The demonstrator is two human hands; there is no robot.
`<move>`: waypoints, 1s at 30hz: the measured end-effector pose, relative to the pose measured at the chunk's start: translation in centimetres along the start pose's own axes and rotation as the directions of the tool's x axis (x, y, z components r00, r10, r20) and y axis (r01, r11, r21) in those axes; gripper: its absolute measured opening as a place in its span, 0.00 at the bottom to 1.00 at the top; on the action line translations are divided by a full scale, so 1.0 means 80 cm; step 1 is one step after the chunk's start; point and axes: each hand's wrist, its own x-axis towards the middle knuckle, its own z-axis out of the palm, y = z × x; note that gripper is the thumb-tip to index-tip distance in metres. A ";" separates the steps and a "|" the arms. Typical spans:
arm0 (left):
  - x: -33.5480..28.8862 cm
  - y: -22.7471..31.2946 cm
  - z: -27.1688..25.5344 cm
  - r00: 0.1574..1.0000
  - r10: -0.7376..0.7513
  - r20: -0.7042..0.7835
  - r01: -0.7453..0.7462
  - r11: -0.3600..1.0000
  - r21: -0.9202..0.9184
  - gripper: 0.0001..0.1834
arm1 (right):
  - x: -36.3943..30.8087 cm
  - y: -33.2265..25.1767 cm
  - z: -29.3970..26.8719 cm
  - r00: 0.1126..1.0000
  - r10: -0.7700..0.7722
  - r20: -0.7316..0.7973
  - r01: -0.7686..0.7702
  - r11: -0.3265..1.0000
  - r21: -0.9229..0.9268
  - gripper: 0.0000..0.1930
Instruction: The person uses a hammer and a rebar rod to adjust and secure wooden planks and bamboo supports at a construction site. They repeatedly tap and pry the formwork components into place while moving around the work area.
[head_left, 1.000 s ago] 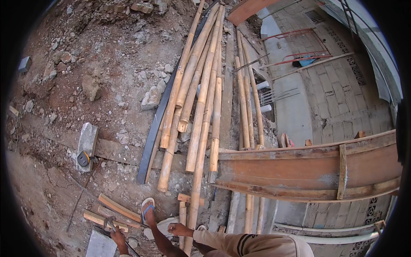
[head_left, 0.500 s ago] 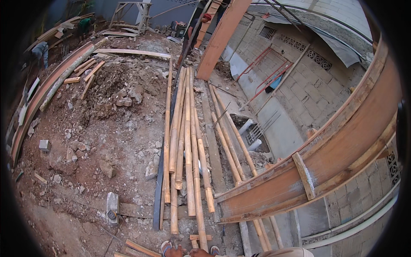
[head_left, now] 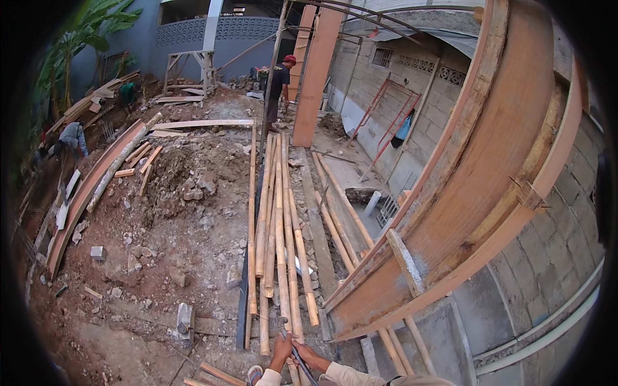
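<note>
My left hand (head_left: 281, 350) and my right hand (head_left: 309, 357) are close together at the bottom middle of the head view. Both are closed around a slim dark bar (head_left: 300, 359), whose top end looks curved; its exact kind is hard to make out. Under and beyond my hands lie several long bamboo poles (head_left: 279, 225), stretched away from me over the rubble. A dark straight beam (head_left: 243, 302) lies along their left side. Part of my sandalled foot (head_left: 255, 373) shows beside my left forearm.
A long wooden formwork panel (head_left: 444, 212) rises on the right, before a block wall (head_left: 515, 276). Another panel (head_left: 315, 83) stands ahead, near a person in a red cap (head_left: 279, 87). Rubble (head_left: 187, 174) and concrete blocks (head_left: 185, 318) lie left. A pit with pipes (head_left: 372, 202) is right.
My hands have come up from the lower edge into fuller view, with the dark bar now showing in them. The view has tilted up, showing more of the far wall and plants.
</note>
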 end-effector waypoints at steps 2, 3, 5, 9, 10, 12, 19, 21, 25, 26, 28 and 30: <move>0.030 -0.011 -0.013 0.989 0.034 0.146 -0.074 0.959 0.274 0.23 | -0.022 -0.017 0.003 0.994 -0.086 -0.070 0.069 0.973 -0.221 0.27; 0.030 -0.019 -0.017 0.972 0.020 0.235 -0.116 0.910 0.399 0.24 | -0.033 -0.013 -0.010 0.995 -0.059 -0.083 0.037 0.969 -0.245 0.28; -0.001 0.035 0.017 0.900 0.126 0.416 -0.347 0.785 0.513 0.29 | -0.055 0.011 -0.095 0.982 0.003 -0.188 -0.056 0.960 -0.276 0.29; -0.140 0.295 0.037 0.668 0.408 0.622 -0.568 0.820 0.073 0.28 | -0.094 0.096 -0.201 0.903 -0.108 -0.415 -0.106 0.881 -0.461 0.31; -0.179 0.353 0.039 0.567 0.478 0.671 -0.614 0.788 -0.043 0.25 | -0.104 0.135 -0.235 0.872 -0.091 -0.481 -0.192 0.841 -0.507 0.32; -0.251 0.439 0.031 0.300 0.786 0.540 -0.760 0.539 -0.363 0.18 | -0.107 0.200 -0.272 0.845 -0.055 -0.532 -0.292 0.786 -0.545 0.35; -0.426 0.567 0.082 0.010 0.950 0.313 -0.553 0.266 -0.789 0.26 | -0.203 0.456 -0.393 0.683 -0.023 -0.730 -0.533 0.667 -0.521 0.37; -0.426 0.570 0.125 -0.100 0.950 0.294 -0.629 0.169 -0.759 0.26 | -0.174 0.463 -0.343 0.706 0.071 -0.705 -0.484 0.775 -0.407 0.35; -0.428 0.582 0.146 -0.240 0.957 0.165 -0.606 -0.015 -0.795 0.26 | -0.196 0.493 -0.318 0.700 0.030 -0.714 -0.474 0.767 -0.432 0.33; -0.438 0.585 0.152 -0.283 0.950 0.131 -0.595 -0.066 -0.801 0.26 | -0.198 0.488 -0.322 0.699 0.097 -0.709 -0.495 0.781 -0.381 0.32; -0.451 0.595 0.149 -0.378 0.922 0.088 -0.626 -0.184 -0.758 0.26 | -0.193 0.468 -0.315 0.755 0.105 -0.648 -0.469 0.776 -0.421 0.33; -0.426 0.598 0.151 -0.588 0.802 0.104 -0.645 -0.389 -0.658 0.31 | -0.193 0.464 -0.309 0.766 -0.139 -0.628 -0.390 0.675 -0.626 0.33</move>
